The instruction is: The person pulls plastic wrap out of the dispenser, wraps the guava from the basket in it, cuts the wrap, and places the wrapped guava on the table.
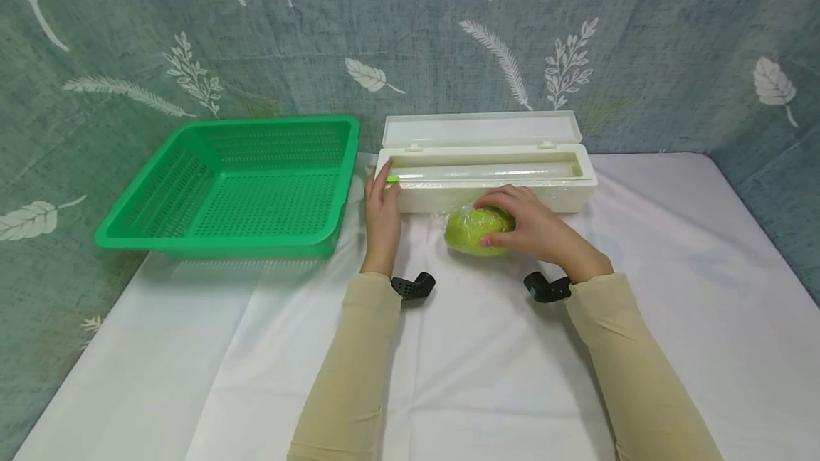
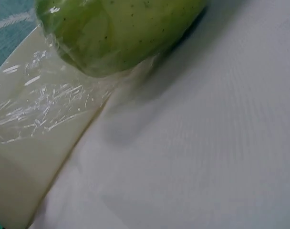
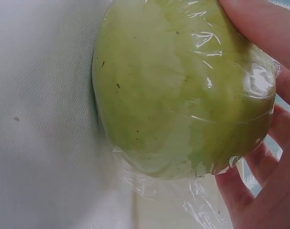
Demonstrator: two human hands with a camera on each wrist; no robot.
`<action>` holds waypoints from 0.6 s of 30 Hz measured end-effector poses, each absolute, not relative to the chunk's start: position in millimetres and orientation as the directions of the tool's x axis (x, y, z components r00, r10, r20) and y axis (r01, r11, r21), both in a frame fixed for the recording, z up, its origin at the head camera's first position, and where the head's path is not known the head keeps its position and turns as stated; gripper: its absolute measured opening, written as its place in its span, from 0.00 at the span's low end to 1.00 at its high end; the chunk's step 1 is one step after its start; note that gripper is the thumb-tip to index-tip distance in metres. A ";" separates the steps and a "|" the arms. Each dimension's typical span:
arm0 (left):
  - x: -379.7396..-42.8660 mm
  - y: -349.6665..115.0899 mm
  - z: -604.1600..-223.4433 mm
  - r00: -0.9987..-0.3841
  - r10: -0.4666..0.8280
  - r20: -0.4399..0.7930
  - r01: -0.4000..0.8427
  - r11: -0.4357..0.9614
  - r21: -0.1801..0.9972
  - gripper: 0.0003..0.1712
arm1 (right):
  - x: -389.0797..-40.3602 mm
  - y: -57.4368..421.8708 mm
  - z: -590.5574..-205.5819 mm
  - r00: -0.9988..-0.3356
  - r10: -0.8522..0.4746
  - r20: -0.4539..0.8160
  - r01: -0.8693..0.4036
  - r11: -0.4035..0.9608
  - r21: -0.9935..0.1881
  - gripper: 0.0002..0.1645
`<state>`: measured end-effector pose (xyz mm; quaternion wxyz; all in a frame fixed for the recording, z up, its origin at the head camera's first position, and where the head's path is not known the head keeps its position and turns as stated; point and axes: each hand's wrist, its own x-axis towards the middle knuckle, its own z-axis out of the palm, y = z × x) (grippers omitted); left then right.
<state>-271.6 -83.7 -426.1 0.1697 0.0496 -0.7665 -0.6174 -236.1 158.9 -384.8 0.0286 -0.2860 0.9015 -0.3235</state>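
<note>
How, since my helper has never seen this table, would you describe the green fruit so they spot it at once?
On the white cloth, find the long cream plastic box beside the green plastic basket. In front of the box, the right hand grips the rounded yellow-green fruit. Unlike its straight-edged neighbours, it is speckled and wrapped in shiny clear plastic film.

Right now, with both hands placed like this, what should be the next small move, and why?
Probably slide the green tab rightward along the white box with the left hand: that hand rests right by it, the right hand holds the wrapped green fruit, and clear film seems to run uncut from fruit to box.
</note>
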 end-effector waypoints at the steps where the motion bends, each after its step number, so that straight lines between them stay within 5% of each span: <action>1: -271.8 -82.7 -425.5 -0.935 -0.294 0.197 0.133 0.224 0.965 0.24 | -236.1 159.0 -384.8 -0.835 -0.534 0.134 -0.497 0.626 -0.600 0.32; 18: -274.1 -76.9 -420.8 -0.931 -0.325 0.166 0.090 0.237 0.967 0.22 | -236.0 158.7 -386.3 -0.838 -0.529 0.133 -0.493 0.630 -0.600 0.34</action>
